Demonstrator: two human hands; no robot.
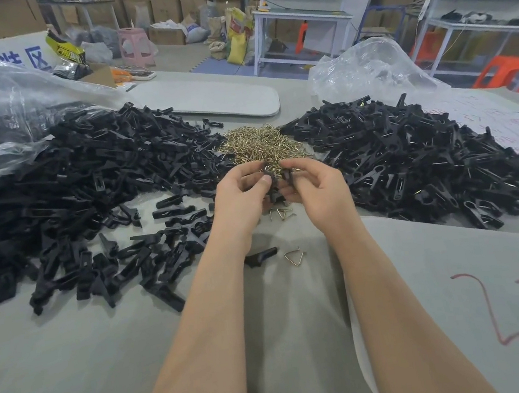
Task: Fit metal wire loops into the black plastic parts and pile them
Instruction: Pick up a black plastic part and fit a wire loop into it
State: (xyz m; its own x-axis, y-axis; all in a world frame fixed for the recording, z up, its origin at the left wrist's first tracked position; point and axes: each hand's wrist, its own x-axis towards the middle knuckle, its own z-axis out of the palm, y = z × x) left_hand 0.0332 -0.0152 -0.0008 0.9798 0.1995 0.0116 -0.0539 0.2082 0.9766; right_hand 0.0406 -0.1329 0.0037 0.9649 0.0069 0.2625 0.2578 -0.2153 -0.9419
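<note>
- The left hand point(244, 195) and right hand point(311, 189) met mid-frame, fingers curled, both pinching a black plastic part point(285, 175), mostly hidden; any wire in it was unclear.
- Forearms rose from the lower edge, wrists bent inward.
- Just above lay the wire loops point(261, 145), between the left pile point(85, 186) and right pile point(411, 159) of black parts.

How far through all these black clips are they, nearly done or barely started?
Roughly midway, I'd guess. Done: the right pile of black parts, with wire glinting in many. In hand: the left hand and right hand both pinch a black part beside the heap of wire loops; whether its loop is seated is hidden. Left: the left pile, at least as big, shows no wire.
</note>
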